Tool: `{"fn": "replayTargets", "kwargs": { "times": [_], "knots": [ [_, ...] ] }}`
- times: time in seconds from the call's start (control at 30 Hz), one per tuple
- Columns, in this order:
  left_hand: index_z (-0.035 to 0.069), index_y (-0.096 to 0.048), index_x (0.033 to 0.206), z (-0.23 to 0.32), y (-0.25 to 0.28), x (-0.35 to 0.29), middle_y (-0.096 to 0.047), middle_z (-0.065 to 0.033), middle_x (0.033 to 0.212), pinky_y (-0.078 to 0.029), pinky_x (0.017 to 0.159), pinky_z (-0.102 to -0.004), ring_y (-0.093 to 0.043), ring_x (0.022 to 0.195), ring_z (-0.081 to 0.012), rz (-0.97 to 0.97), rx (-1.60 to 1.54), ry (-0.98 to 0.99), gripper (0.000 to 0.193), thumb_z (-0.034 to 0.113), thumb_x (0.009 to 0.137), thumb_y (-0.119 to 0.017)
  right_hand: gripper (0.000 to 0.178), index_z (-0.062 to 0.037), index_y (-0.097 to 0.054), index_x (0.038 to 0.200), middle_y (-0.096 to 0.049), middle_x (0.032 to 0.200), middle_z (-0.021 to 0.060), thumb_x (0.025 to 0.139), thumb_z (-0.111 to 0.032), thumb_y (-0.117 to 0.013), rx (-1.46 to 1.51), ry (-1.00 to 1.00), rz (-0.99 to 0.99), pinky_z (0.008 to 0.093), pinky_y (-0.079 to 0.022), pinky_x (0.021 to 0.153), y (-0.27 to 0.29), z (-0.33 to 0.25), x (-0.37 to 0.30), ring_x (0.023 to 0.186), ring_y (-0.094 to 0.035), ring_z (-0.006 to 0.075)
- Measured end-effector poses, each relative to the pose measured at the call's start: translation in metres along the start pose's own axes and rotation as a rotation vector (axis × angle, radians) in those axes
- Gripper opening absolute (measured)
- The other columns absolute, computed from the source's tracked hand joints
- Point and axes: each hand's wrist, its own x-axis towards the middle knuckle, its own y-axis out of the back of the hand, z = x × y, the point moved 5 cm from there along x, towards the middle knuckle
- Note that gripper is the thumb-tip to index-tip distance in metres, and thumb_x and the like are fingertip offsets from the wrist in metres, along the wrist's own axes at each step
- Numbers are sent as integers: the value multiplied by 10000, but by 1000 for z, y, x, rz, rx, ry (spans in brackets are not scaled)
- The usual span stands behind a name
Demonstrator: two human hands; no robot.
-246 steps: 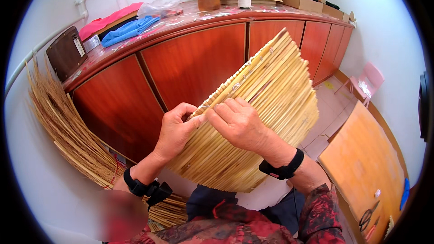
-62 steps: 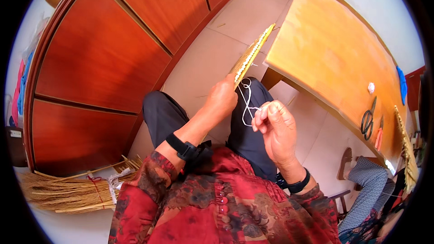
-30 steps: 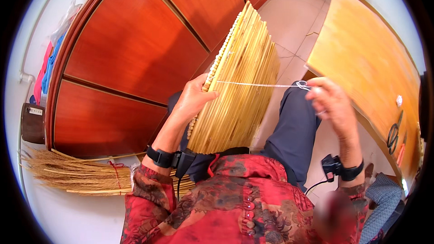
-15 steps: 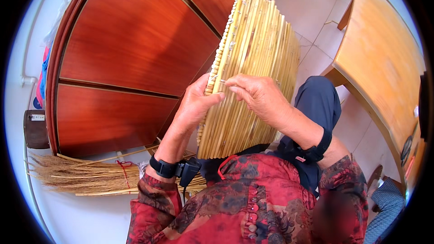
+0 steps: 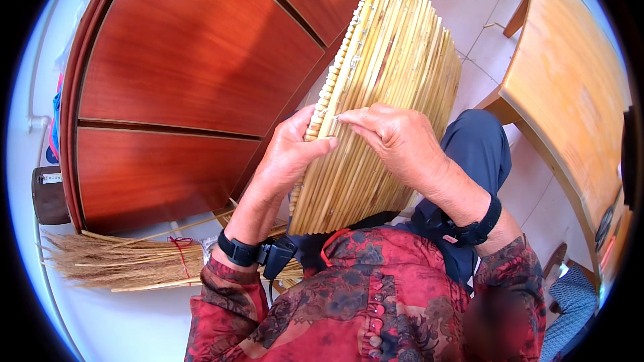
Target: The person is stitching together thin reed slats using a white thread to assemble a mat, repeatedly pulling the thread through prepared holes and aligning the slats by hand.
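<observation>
A mat of pale yellow plant stalks [image 5: 402, 60], tied side by side, stands tilted over my lap. Its left edge shows a row of cut stalk ends and small whitish ties. My left hand [image 5: 292, 147] is closed round that edge, thumb on the front face and fingers hidden behind. My right hand [image 5: 402, 141] is in a pinch against the front face, its fingertips just right of my left thumb. A thin whitish bit shows at those fingertips, too small to name.
A red-brown panelled wooden cabinet [image 5: 194, 87] rises at the left. Below it lies a bundle of dry brush-headed stalks [image 5: 121, 258], tied with red string. At the right stands a light wooden table [image 5: 563, 60], with a patterned blue-grey cloth [image 5: 573, 302] near its lower end.
The mat has shifted slightly up and right in view. My right hand keeps its pinch at nearly the same spot, its wrist turned a little; my left hand still grips the edge.
</observation>
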Motion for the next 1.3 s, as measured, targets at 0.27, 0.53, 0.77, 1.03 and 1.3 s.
{"fn": "replayTargets", "kwargs": {
  "times": [0.27,0.53,0.77,1.03,1.3],
  "knots": [
    [-17,-531,1221,4,0,-2,-608,-26,1064,-438,874,-244,-548,969,-81,1,68,16,453,1,780,-631,173,-125,-678,992,-668,858,99,884,-167,-550,-52,-11,-83,394,-527,685,4,-4,3,804,-650,294],
    [-1,-545,1197,5,-3,0,-605,5,1021,-425,844,-219,-532,918,-54,-8,53,17,444,-2,762,-636,177,-110,-679,990,-672,870,102,850,-138,-574,-30,-22,-103,404,-525,698,8,-5,5,811,-649,301],
    [3,-544,1206,5,-4,1,-605,1,1036,-423,856,-225,-534,934,-59,-11,66,3,454,-1,761,-638,179,-108,-684,981,-679,876,107,850,-151,-569,-75,-51,-123,406,-527,695,11,-8,6,813,-653,302],
    [-15,-537,1212,6,-5,1,-613,-22,1047,-437,861,-237,-546,952,-74,-18,83,6,460,11,765,-640,184,-125,-690,984,-682,894,107,858,-161,-560,-29,-78,-123,408,-528,695,13,-6,6,812,-652,309],
    [-25,-541,1203,4,-5,1,-619,-29,1033,-449,845,-236,-551,942,-73,-16,65,-3,440,3,772,-627,191,-112,-683,997,-680,901,116,853,-153,-564,-92,-42,-154,413,-526,706,14,-8,6,830,-649,312]
  ]
}}
